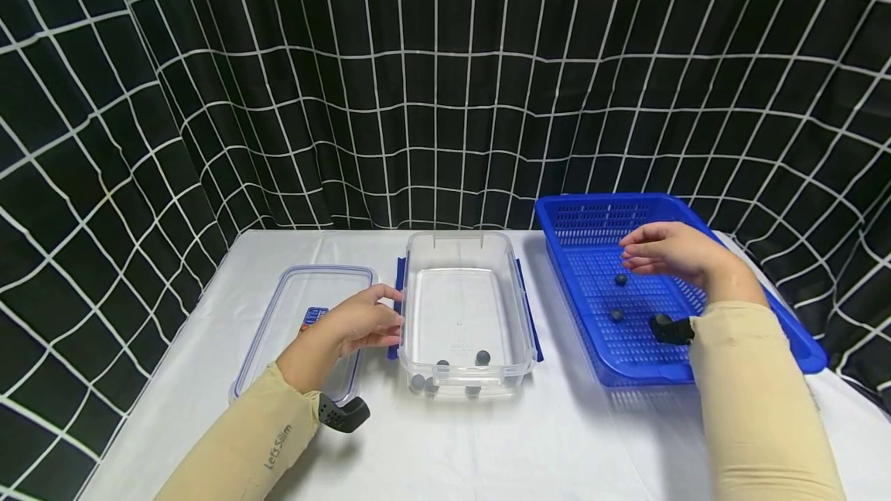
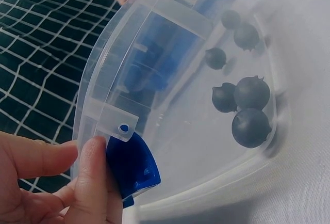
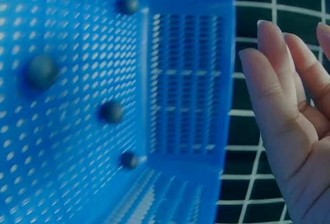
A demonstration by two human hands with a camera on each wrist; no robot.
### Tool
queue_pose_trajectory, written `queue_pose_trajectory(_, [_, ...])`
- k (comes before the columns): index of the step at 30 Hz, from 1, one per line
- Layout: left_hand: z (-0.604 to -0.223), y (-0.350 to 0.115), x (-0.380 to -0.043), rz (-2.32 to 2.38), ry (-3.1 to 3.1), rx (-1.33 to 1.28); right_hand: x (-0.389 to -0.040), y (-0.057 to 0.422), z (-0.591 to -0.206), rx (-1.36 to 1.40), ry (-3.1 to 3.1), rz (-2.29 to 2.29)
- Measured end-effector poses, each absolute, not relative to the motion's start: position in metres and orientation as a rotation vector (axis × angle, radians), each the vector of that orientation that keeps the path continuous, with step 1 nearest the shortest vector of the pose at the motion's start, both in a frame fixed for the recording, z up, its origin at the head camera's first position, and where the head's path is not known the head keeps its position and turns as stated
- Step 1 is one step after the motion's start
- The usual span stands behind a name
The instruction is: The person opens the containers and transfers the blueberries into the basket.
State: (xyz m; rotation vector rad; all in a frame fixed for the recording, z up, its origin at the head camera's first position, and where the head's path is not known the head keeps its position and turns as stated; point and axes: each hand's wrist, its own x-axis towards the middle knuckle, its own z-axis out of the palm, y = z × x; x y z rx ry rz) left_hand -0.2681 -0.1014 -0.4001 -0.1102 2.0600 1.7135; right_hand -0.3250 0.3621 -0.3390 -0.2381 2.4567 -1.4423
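A clear plastic container (image 1: pixel 455 308) with blue side latches stands on the white table. Several dark blueberries (image 2: pixel 251 127) with small crown-like tips lie inside it, gathered toward the near end. My left hand (image 1: pixel 369 319) holds the container's left edge, thumb and fingers at the rim beside a blue latch (image 2: pixel 133 164). Over the blue perforated basket (image 1: pixel 592 346) hovers my right hand (image 1: pixel 664 253), its fingers loosely extended and nothing visible in them. Several more blueberries (image 3: pixel 112 112) are scattered on the basket floor beneath it.
A clear lid (image 1: pixel 288 284) with a coloured label lies flat left of the container, partly covered by the left hand and forearm. Behind the white table (image 1: pixel 557 439) hangs a black curtain (image 1: pixel 459 83) with a white grid, also along both sides.
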Motion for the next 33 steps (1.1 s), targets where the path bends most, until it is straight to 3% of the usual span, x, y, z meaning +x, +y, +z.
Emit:
queue_pose_trajectory(18, [-0.399,-0.103,-0.268,1.711,2.053,-0.11,-0.324,0.259,-0.301,-0.472,2.425,-1.333])
queue_pose_trajectory(33, [-0.4,-0.103,-0.269,1.714,2.049,-0.106,-0.316,0.154,-0.306,-0.687,2.229,-1.05])
